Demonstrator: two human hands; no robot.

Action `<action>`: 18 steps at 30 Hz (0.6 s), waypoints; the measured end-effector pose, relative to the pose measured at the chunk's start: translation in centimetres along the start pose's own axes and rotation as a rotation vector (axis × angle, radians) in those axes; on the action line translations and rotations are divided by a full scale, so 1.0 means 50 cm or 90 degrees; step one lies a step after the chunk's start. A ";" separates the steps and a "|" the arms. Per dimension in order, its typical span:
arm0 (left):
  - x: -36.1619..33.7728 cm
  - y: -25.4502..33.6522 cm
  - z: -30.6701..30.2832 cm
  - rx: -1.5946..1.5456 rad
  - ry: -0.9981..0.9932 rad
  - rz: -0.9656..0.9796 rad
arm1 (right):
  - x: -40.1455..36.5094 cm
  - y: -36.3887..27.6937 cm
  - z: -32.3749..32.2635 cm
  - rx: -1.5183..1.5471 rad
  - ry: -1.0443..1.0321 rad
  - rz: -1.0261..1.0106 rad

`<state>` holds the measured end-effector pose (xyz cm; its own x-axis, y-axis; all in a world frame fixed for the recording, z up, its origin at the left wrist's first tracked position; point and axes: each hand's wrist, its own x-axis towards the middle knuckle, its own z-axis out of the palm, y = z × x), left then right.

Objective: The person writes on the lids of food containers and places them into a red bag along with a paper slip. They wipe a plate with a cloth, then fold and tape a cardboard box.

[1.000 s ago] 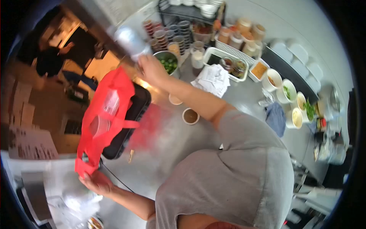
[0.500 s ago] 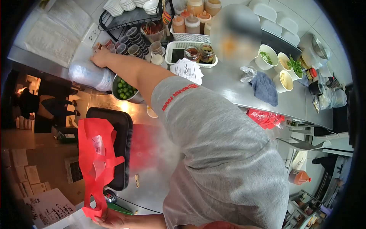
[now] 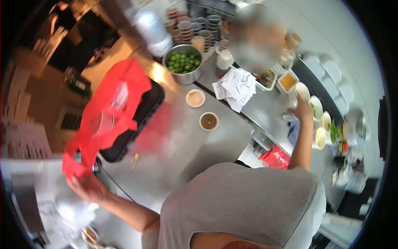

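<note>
A red bag (image 3: pixel 132 89) lies over a black tray (image 3: pixel 153 97), with a clear lidded cup (image 3: pixel 103 123) and a wrapped white packet (image 3: pixel 119 96) in its opening. At the lower left, my left hand (image 3: pixel 88 187) grips the bag's handle. My right hand (image 3: pixel 303 110) reaches to the right side, its blurred fingertips at a white tub (image 3: pixel 299 89); whether they hold anything is unclear. Two open cups, one with pale contents (image 3: pixel 195 98) and one with brown liquid (image 3: pixel 209 121), stand on the steel counter (image 3: pixel 186 145).
A metal pot of green limes (image 3: pixel 183 64) stands at the upper middle, beside stacked small sauce cups (image 3: pixel 200 31). Paper slips (image 3: pixel 236 88) lie right of it. Tubs of chopped herbs (image 3: pixel 316 108) and a blue cloth (image 3: pixel 294 132) are at the right.
My right hand has moved from the sauce cups at the upper left to the tubs at the right. The view has turned, and both open cups now show fully. My left hand keeps the bag handle.
</note>
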<state>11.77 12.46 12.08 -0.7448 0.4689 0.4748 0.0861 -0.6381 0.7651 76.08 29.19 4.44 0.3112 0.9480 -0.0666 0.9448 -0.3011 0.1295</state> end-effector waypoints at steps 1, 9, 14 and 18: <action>0.005 -0.005 -0.018 -0.015 -0.029 -0.005 | -0.003 0.016 0.014 -0.019 -0.072 0.024; 0.045 0.021 0.032 -0.116 -0.143 -0.056 | -0.031 -0.098 -0.066 0.233 -0.019 -0.184; 0.101 0.033 0.044 -0.137 -0.153 -0.084 | -0.131 -0.541 -0.287 0.820 0.210 -0.796; 0.143 0.048 0.063 -0.104 -0.170 -0.081 | -0.184 -0.911 -0.302 0.694 0.032 -1.066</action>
<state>8.73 16.20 18.68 -0.5413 0.6803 0.4942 -0.1194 -0.6440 0.7557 28.61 35.74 14.11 -0.7692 0.2978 0.5654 -0.1005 0.8174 -0.5672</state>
